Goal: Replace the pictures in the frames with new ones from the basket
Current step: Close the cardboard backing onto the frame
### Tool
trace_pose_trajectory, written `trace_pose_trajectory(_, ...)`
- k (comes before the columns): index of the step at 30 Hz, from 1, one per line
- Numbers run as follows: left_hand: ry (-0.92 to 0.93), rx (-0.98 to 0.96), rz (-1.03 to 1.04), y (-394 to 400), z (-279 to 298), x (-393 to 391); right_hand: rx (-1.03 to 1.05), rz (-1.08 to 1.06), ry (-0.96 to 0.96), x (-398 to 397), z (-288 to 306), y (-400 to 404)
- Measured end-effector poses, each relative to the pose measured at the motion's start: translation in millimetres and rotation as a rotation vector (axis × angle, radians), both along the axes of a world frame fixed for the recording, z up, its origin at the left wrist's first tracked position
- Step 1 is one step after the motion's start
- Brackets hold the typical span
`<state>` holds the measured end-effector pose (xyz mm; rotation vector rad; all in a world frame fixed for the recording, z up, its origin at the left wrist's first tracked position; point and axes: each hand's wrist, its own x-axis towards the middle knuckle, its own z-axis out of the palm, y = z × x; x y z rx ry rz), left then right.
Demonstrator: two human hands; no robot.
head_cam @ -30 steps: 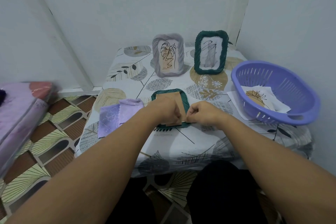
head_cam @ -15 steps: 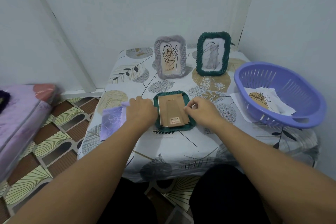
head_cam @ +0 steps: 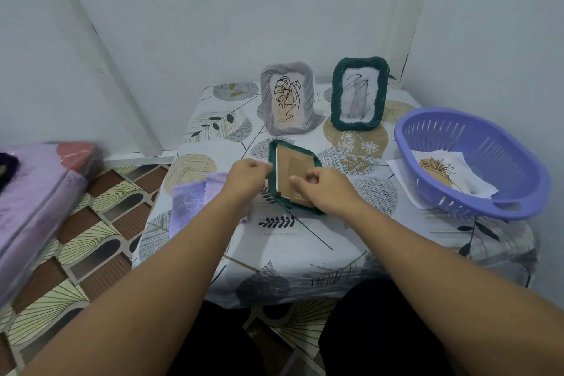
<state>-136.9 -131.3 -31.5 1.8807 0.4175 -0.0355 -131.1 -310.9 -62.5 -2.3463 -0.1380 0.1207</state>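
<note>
A green frame [head_cam: 309, 152] lies face down on the table in front of me, its brown backing board [head_cam: 290, 165] facing up. A thin white edge shows along the board's left side. My left hand [head_cam: 246, 176] is pinched at the frame's left rim. My right hand [head_cam: 325, 190] rests with curled fingers on the board's lower right part. Behind stand a grey frame [head_cam: 287, 98] with a leaf drawing and a second green frame [head_cam: 360, 94] with a scribbled drawing. The purple basket [head_cam: 518, 163] at the right holds pictures [head_cam: 439, 168].
A lilac cloth [head_cam: 192, 197] lies on the table left of my left hand. A white sheet [head_cam: 399, 168] pokes out from under the basket. The small table with a leaf-pattern cover [head_cam: 305, 249] stands in a wall corner. A purple mattress [head_cam: 30, 192] lies at the far left.
Both hands came off the frame's lower edge and spread apart. Now the left hand pinches the left rim, the right hand is on the backing, and the frame sits slightly turned.
</note>
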Motion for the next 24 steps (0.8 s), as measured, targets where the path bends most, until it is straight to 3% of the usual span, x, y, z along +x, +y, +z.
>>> trace_pose_trajectory(3, -0.072, -0.187, -0.023, -9.5, 20.3, -11.4, 0.176, -0.031, 0.061, -3.8, 12.3, 2.7)
trace_pose_trajectory(9, -0.057, -0.145, -0.132, -16.8, 41.9, -21.9, 0.490, -0.039, 0.239, -8.2, 39.7, 6.4)
trace_pose_trajectory(15, -0.037, -0.123, -0.256, -22.9, 45.6, -18.2, 0.593, -0.114, 0.310, -4.7, 41.5, 7.0)
trace_pose_trajectory(21, -0.091, -0.076, 0.058, -7.8, 18.7, -7.2, 0.878, -0.203, 0.425, -6.8, 31.0, 7.0)
trace_pose_trajectory(24, 0.026, -0.118, 0.093, 0.4, 5.4, -3.6, 1.064, -0.215, 0.494, -7.5, 26.1, 5.3)
